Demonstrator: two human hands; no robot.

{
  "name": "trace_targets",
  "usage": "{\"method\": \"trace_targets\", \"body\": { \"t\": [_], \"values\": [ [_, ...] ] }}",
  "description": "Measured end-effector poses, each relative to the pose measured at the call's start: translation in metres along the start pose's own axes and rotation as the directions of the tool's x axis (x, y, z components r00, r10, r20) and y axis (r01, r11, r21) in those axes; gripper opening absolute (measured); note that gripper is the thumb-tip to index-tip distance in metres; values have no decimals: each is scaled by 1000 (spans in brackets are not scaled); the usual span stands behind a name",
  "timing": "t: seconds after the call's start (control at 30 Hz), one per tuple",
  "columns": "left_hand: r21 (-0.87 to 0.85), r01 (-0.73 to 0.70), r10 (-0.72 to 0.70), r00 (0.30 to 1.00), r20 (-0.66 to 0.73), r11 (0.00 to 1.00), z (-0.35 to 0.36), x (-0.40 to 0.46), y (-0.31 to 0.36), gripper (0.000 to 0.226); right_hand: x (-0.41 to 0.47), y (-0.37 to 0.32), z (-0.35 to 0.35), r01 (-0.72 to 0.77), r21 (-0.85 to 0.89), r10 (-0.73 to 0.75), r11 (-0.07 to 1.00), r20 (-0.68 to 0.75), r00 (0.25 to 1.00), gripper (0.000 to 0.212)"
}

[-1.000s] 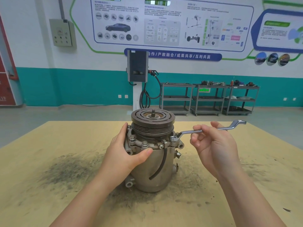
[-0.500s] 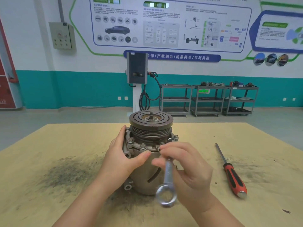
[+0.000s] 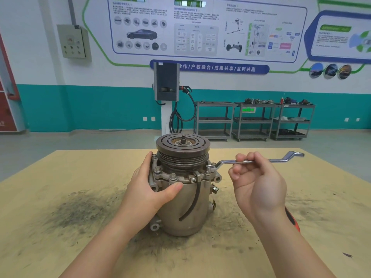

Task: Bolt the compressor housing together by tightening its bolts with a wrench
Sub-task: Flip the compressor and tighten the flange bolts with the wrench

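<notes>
Compressor housing (image 3: pixel 184 207) upright on table (image 3: pixel 60 177), left hand (image 3: pixel 152 189) gripping its flange; right hand (image 3: pixel 255 181) fingers curled round offset ring wrench (image 3: pixel 226 162), ring end seated on bolt (image 3: pixel 210 167) left of that grip.

Compressor (image 3: pixel 181 197) stands mid-table (image 3: pixel 60 197); wrench (image 3: pixel 253 161) extends right, seemingly on a bolt (image 3: pixel 210 168).

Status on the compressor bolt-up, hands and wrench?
Left hand grips compressor housing, steadying it. Right hand holds wrench, ring end seated on a right-side flange bolt. Nothing blocking the swing; screwdriver lies behind the right wrist.
</notes>
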State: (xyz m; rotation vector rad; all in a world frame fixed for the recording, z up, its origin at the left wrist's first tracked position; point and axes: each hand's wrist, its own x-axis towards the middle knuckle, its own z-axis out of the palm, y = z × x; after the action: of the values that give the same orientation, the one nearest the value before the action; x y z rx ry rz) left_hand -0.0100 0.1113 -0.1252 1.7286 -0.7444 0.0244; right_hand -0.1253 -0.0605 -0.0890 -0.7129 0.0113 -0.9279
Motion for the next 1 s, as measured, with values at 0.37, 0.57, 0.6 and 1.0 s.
{"method": "trace_targets", "body": {
  "t": [0.37, 0.57, 0.6, 1.0],
  "values": [
    [-25, -14, 14, 1000, 1, 1000, 1, 0, -3, 121, -26, 25, -1, 674, -307, -537, 672, 423, 729, 30],
    [-53, -40, 39, 999, -2, 998, 3, 1, -5, 122, -41, 43, 3, 921, -332, -446, 203, 806, 389, 10],
    [-60, -39, 39, 999, -8, 997, 2, 1, -5, 120, -41, 41, 3, 904, -326, -481, 276, 767, 424, 15],
    [-49, -32, 32, 999, -8, 998, 2, 0, -5, 120, -4, 0, 3, -24, -17, 25, 1000, 68, 997, 34]
  ]
}}
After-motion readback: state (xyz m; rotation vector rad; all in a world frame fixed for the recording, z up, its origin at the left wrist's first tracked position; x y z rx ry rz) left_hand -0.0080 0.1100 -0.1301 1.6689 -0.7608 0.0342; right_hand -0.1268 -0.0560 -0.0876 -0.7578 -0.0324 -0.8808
